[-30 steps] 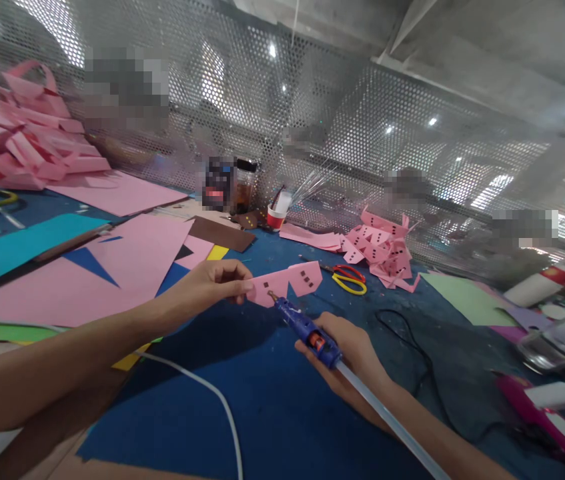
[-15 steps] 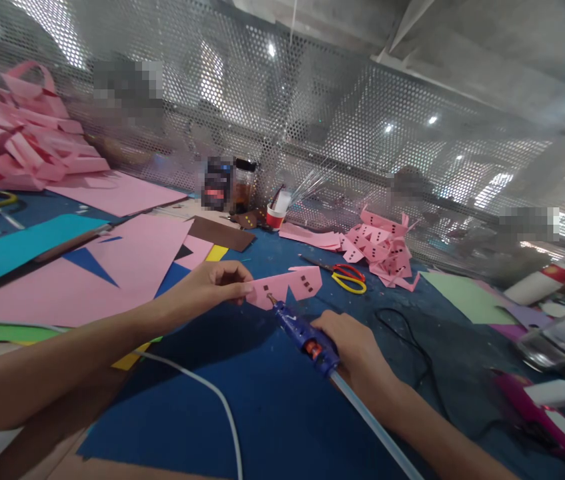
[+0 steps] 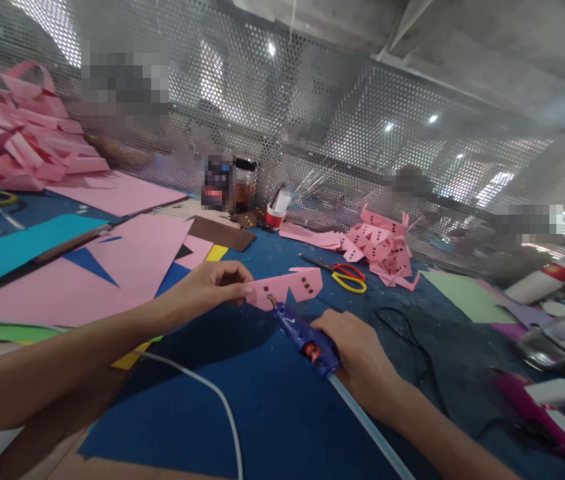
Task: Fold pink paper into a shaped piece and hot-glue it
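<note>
Between thumb and fingers, my left hand (image 3: 225,281) pinches the left end of a pink paper piece (image 3: 289,280) with small dark squares and a V-shaped notch. My right hand (image 3: 355,343) is wrapped round a blue glue gun (image 3: 299,327), a long clear glue stick (image 3: 369,427) coming out of its back end. The gun's metal nozzle is at the lower left part of the paper, close to a dark square; whether it touches cannot be told. Red-and-yellow scissors (image 3: 347,275) lie on the blue table beyond the paper.
A heap of dotted pink pieces (image 3: 379,243) lies behind the scissors. Pink sheets (image 3: 127,267) cover the left side, near a large pink paper pile (image 3: 32,133). A red-and-white cup (image 3: 275,217) stands by the perforated metal screen (image 3: 342,120). Cables cross the table; a magenta tool (image 3: 537,410) lies right.
Both hands, the pink paper piece and the glue gun keep almost the same place. The glue stick's rear end has shifted slightly to the left.
</note>
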`<control>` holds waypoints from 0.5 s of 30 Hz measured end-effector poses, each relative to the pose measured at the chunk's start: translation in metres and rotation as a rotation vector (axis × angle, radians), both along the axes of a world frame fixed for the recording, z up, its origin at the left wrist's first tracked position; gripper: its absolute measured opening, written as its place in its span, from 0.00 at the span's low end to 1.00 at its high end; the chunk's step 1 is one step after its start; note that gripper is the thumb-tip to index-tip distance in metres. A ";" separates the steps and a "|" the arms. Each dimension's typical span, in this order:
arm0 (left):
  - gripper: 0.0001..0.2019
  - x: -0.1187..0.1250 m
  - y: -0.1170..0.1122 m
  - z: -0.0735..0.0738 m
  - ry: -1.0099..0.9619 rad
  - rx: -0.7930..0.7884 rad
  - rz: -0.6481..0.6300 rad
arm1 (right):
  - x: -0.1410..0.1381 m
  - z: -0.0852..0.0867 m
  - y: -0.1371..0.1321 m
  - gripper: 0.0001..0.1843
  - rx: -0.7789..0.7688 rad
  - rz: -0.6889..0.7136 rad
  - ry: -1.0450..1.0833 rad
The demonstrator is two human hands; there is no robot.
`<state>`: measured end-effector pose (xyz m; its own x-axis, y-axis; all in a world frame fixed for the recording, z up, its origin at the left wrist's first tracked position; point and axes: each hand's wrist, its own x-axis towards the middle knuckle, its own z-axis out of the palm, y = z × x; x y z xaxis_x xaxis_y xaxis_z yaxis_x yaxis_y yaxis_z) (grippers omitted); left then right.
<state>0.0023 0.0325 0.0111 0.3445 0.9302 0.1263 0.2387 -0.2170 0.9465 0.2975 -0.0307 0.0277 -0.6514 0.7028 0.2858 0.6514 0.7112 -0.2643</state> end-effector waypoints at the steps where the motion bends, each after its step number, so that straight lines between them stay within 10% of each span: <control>1: 0.11 0.000 0.000 0.000 0.000 -0.001 -0.001 | 0.000 0.000 0.000 0.06 0.000 0.000 -0.006; 15: 0.13 0.000 -0.001 0.001 0.026 -0.008 -0.010 | 0.003 -0.006 0.002 0.05 0.082 0.001 -0.034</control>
